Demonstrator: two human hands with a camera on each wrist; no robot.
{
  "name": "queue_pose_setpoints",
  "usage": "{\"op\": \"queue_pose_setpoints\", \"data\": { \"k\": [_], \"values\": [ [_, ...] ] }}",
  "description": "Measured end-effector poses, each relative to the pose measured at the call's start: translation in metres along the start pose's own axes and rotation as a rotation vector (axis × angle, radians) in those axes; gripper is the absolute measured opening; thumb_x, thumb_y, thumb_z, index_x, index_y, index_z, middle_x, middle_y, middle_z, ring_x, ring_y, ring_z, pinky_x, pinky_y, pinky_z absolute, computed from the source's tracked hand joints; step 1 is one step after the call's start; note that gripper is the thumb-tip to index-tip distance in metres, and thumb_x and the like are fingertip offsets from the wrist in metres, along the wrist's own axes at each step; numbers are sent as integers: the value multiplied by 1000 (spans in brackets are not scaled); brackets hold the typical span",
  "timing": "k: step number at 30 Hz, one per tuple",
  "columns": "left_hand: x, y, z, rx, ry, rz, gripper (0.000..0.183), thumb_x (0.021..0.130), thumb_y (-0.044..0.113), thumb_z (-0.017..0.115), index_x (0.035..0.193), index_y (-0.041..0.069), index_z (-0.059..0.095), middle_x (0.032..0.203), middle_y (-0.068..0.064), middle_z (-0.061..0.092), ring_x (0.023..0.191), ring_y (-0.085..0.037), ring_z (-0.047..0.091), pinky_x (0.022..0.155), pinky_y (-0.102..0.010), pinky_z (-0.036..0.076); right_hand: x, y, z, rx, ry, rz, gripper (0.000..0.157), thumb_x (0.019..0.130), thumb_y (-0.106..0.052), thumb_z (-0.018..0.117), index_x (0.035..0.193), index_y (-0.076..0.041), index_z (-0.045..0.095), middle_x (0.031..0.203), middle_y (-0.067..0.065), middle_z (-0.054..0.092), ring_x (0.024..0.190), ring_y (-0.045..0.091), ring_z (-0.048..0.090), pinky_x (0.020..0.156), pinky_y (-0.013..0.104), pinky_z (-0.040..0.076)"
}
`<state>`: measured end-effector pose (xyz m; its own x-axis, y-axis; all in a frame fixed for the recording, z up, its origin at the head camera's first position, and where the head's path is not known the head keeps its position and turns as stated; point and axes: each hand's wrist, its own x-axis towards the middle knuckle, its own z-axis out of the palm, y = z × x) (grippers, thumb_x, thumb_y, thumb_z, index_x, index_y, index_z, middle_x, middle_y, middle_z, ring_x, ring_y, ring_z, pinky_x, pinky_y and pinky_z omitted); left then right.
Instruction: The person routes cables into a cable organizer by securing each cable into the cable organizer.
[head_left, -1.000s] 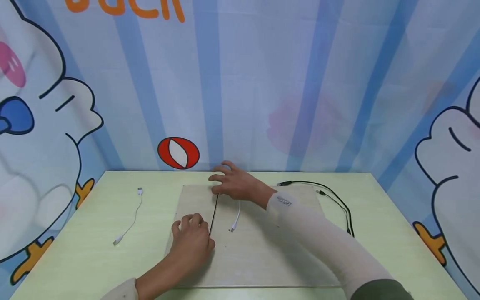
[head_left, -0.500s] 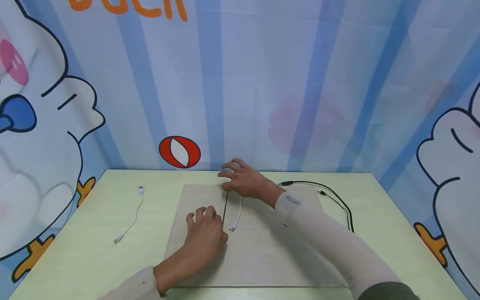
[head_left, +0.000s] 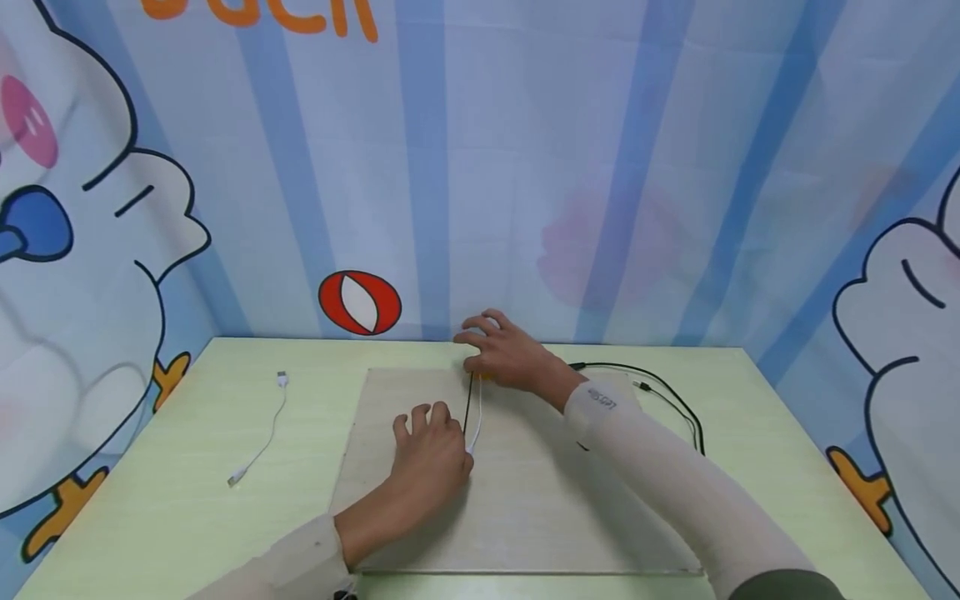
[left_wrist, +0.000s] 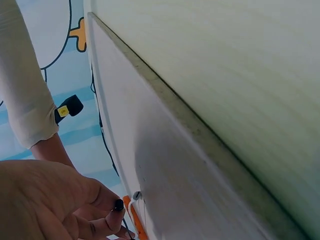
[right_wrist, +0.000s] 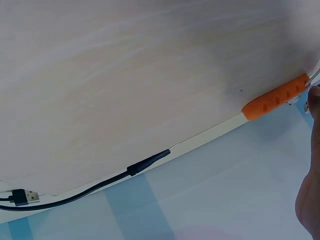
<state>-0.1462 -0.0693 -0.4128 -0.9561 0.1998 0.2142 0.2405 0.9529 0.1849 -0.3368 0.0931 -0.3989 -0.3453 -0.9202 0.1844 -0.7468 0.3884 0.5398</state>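
My left hand [head_left: 431, 454] pinches the near end of a thin black cable [head_left: 468, 408], drawn fairly straight over the pale board [head_left: 570, 517]. In the left wrist view its small black end [left_wrist: 118, 205] shows between thumb and finger. At the board's far edge my right hand [head_left: 510, 354] grips the cable's other end, mostly hidden by the fingers. Beside the black cable runs a short white cable [head_left: 478, 421], its near plug close to my left thumb. An orange ridged piece [right_wrist: 275, 97] lies at the board's far edge, by my right fingers.
Another short white USB cable [head_left: 262, 442] lies on the table's left side. To the right of the board, a thick black cable [head_left: 660, 379] and a thinner dark cable [head_left: 675, 404] curve over the table. A printed curtain [head_left: 495, 167] stands behind the table.
Both hands have moved rightward together with the black cable, bringing it close beside the white one. The white cables and those at the right lie as before.
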Motion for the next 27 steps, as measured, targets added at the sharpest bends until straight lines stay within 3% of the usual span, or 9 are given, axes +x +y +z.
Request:
{"op": "queue_pose_setpoints", "data": {
  "k": [3,5,7,10,12,13,19,27],
  "values": [
    [4,3,4,10,6,20,25,99,15,80,102,-9,75,118,-21,62,132,-49,54,109,-72,41,-3,3,2,7,-8,21,12,108,-30,79,115,-35,87,155,1,69,151,30,55,127,56,45],
    [11,-2,20,5,53,46,24,98,16,79,99,-7,74,115,-21,61,129,-48,54,105,-70,42,-5,4,3,2,-19,33,15,107,-26,81,117,-35,87,155,1,69,151,30,55,128,56,44],
    [14,-1,22,-6,42,44,24,99,17,78,100,-7,74,116,-21,61,130,-47,53,106,-71,42,-6,6,3,-13,-31,42,18,106,-23,82,119,-35,87,157,0,68,152,30,54,129,55,44],
    [18,3,23,-11,15,29,24,101,17,77,102,-6,75,117,-21,62,132,-47,53,108,-70,41,-8,7,2,-34,-46,47,20,105,-21,83,119,-35,87,159,0,66,152,30,54,128,54,44],
    [17,12,9,-12,-51,2,25,103,17,77,106,-8,76,121,-21,62,137,-47,52,113,-71,39,-10,7,2,-39,-53,53,20,104,-21,83,118,-35,87,159,0,66,151,30,54,128,54,44],
    [18,13,10,-15,-59,-1,25,103,17,77,107,-8,76,121,-22,63,138,-48,51,114,-71,38,-10,7,1,-37,-53,57,20,104,-20,84,117,-35,87,159,1,66,151,30,55,128,54,44],
    [24,17,12,-33,-75,4,27,103,18,79,107,-8,77,125,-23,63,144,-51,46,117,-71,35,-8,5,1,-35,-60,93,18,103,-17,84,112,-32,88,159,3,66,151,31,55,127,54,43],
    [30,23,14,26,-49,28,30,103,23,79,110,-6,77,126,-23,63,143,-49,47,114,-67,37,-3,0,4,-83,-104,138,15,105,-18,82,107,-31,89,158,1,65,152,28,53,128,50,41]
  ]
}}
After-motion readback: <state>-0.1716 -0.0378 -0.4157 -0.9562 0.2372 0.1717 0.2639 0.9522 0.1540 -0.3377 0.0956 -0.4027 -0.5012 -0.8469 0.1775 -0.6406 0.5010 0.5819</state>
